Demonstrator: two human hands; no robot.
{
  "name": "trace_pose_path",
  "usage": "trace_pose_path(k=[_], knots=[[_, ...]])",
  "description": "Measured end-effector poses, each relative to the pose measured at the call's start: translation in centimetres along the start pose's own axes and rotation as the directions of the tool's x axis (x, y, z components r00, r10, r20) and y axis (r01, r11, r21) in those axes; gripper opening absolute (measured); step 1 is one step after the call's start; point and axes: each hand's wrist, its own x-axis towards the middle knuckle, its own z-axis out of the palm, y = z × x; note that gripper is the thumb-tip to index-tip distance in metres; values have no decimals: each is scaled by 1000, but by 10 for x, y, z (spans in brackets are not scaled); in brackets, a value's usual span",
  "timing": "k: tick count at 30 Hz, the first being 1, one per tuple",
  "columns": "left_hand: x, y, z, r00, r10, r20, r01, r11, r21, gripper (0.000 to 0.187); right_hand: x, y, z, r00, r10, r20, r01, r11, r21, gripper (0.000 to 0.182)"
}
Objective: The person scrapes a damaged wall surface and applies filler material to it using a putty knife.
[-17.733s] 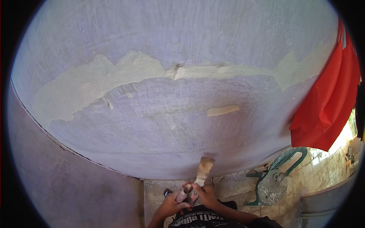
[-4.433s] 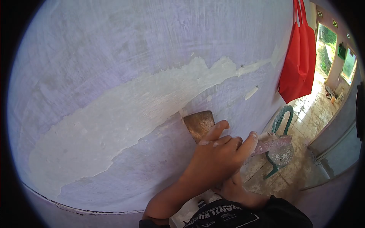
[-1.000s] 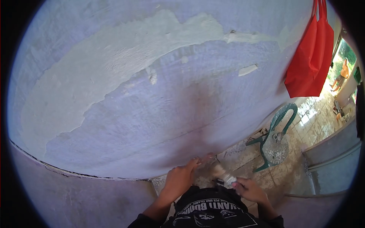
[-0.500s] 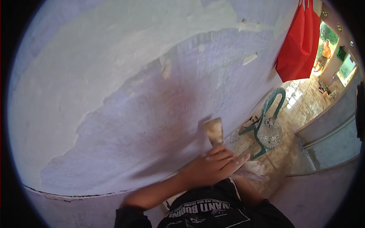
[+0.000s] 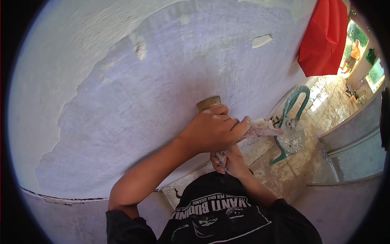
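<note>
Against the wall [image 5: 122, 105], just above the knuckles, the scraper [image 5: 209, 102] shows only the top edge of its rusty blade; the rest is hidden under the left hand [image 5: 211, 132], which lies over it with fingers curled and pressing it toward the purple paint. Below and slightly behind, the right hand [image 5: 227, 159] is closed around something dark and thin, probably the tool's handle, though the left hand covers the join and I cannot tell for sure. A pale, plaster-caked strip [image 5: 263, 131] juts rightward from under the left fingertips; what it belongs to is unclear. By my judgement the step in hand is a scraping stroke on paint not yet lifted, with bare plaster [image 5: 44, 81] already exposed to the upper left. The next move calls for firm two-handed pressure, a low blade angle, and a push along the wall toward the paint's ragged edge. Farther out, a red cloth [image 5: 325, 36] hangs at upper right, a green chair [image 5: 293, 122] stands on the dusty floor [image 5: 300, 171], and another person [image 5: 354, 55] stands outside the doorway.
</note>
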Motion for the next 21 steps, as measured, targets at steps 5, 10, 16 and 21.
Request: trace_pose_path(k=[5,10,16,21], knots=[[6,1,12,999,-4,50,1,998,62,25,6,2,-13,995,79,53,-77,997,-31,31],[18,-1,11,1000,-19,-16,21,995,96,31,3,-17,0,998,37,-42,-43,987,-156,35],[19,4,22,986,-148,75,133,976,170,31,15,-15,-31,982,116,147,-107,992,-68,27],[23,7,18,984,-171,49,163,977,136,31,6,-25,-18,983,105,148,-102,994,-27,21]])
